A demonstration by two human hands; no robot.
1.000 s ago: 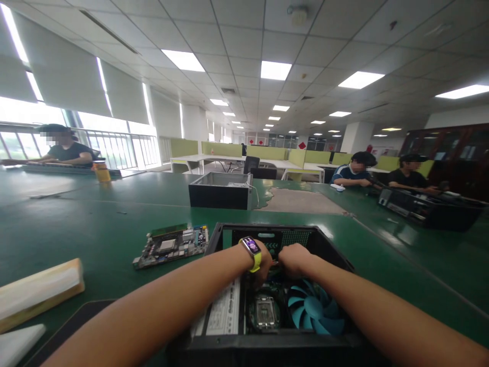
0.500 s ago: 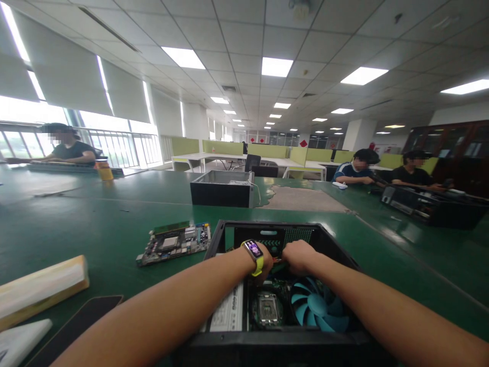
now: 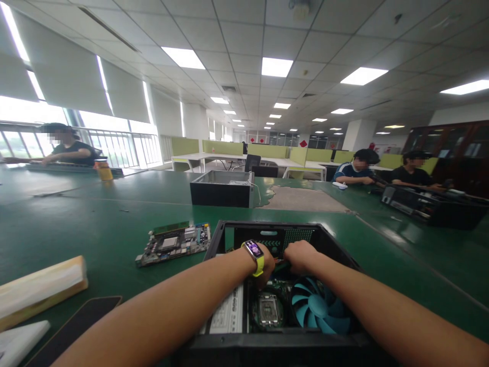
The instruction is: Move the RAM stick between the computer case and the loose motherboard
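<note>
Computer case (image 3: 275,342) open on desk (image 3: 114,227); blue fan (image 3: 318,306) and white-labelled box (image 3: 227,312) already inside, socket (image 3: 269,309) uncovered: work looks partway. Deeper in, left hand (image 3: 266,265) and right hand (image 3: 301,256) nearly meet. Right fingers curled, left fingers mostly hidden; cannot tell what either grips. Loose circuit board (image 3: 170,245) outside, left. Second case (image 3: 221,194) farther off.

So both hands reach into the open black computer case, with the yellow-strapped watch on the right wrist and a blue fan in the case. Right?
Not quite: the yellow-strapped watch is on the left wrist, as the head view shows. The rest is right: the left hand and right hand reach into the open black case, and a blue fan is in it.
</note>
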